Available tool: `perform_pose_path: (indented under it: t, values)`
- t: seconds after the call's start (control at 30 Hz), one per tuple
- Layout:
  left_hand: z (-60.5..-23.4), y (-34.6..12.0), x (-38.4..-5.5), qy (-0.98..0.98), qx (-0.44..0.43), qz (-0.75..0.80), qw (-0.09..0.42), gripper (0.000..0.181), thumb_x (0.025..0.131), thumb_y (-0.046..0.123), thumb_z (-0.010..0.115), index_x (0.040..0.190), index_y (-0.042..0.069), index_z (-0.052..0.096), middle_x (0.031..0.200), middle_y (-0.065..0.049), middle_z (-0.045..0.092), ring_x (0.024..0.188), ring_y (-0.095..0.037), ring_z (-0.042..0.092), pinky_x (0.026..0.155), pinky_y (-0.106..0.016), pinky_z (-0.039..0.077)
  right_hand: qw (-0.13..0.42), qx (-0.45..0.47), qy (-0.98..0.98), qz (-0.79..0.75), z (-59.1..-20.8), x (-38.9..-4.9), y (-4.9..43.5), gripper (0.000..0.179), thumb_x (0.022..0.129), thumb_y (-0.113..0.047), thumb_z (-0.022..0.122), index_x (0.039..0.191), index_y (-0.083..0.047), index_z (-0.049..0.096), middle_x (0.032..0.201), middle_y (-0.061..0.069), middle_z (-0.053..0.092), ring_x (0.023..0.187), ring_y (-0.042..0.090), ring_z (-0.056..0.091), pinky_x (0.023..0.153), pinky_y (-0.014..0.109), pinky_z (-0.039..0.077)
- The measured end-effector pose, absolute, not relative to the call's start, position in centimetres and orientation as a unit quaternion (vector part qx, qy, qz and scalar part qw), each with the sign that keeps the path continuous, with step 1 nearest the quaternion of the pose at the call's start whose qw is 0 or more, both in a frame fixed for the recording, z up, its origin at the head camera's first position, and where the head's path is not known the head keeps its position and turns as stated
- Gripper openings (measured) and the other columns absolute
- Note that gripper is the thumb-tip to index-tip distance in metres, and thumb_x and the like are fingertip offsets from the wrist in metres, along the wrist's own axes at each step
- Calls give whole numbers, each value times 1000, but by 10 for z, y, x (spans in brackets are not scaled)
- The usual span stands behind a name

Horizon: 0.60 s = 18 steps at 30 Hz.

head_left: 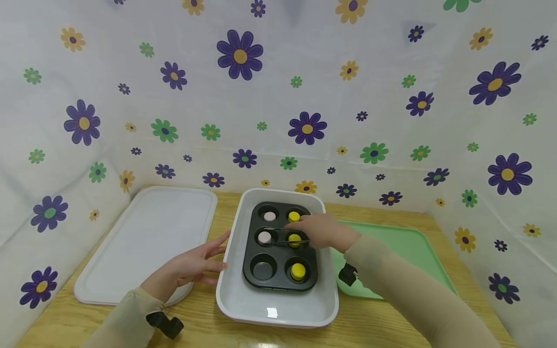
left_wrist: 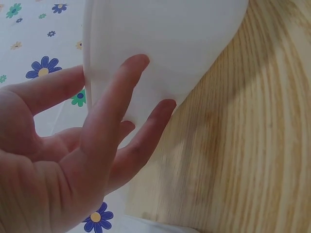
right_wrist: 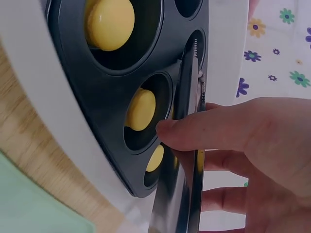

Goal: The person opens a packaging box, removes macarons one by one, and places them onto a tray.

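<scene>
A black muffin tin (head_left: 280, 273) sits inside a white tub (head_left: 243, 302). Its right column holds yellow round pieces (head_left: 298, 271), one per cup. Pale pink round pieces (head_left: 270, 216), resembling macarons, lie in the far and middle left cups; the near left cup is bare. My right hand (head_left: 324, 231) holds metal tongs (right_wrist: 186, 92) between thumb and fingers. The tongs reach leftward across the tin, their tips at the middle left cup's pink piece (head_left: 264, 237). Whether they grip it is unclear. My left hand (head_left: 196, 265), fingers spread and extended, touches the tub's left wall.
A white tray (head_left: 148, 237) lies on the wooden table (head_left: 204, 309) left of the tub. To the right is a green tray (head_left: 404, 246), partly behind my right forearm. A flower-patterned curtain (head_left: 270, 96) surrounds the table's back and sides.
</scene>
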<state>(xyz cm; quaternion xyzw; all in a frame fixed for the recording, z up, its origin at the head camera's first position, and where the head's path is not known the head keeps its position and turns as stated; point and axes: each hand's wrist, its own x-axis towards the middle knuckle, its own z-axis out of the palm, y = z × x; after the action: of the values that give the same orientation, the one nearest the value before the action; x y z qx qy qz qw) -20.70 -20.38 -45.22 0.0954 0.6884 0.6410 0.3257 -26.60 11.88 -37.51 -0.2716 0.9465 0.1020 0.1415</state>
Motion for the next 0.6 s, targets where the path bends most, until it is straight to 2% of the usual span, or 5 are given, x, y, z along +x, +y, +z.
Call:
perform_pose_path:
  t: [0.13,0.33,0.47,0.6]
  values:
    - [-452,-204,-207,687,95,641,328,92,95,16,66,160,29,2,164,-25,8,118,-30,63,84,-45,60,140,-265,947,111,-377,-267,115,74,84,-4,73,143,-42,50,127,3,64,85,19,55,55,31,48]
    - [-450,-204,-206,687,103,640,329,93,95,17,65,160,28,-1,164,-26,6,118,-31,62,84,-45,60,130,-262,945,148,-381,-265,111,74,85,-8,71,145,-45,46,125,3,64,78,18,51,52,27,44]
    - [-448,-204,-205,690,102,637,328,94,95,18,66,160,27,-1,164,-27,6,118,-31,62,84,-45,60,124,-265,941,168,-380,-265,107,72,86,-10,72,145,-43,47,123,3,64,78,18,51,55,29,48]
    - [-448,-203,-205,688,104,638,329,94,96,17,65,160,27,-2,163,-27,6,119,-31,62,84,-46,60,108,-271,939,182,-382,-265,107,69,87,-10,74,143,-41,50,120,4,65,83,18,52,66,34,56]
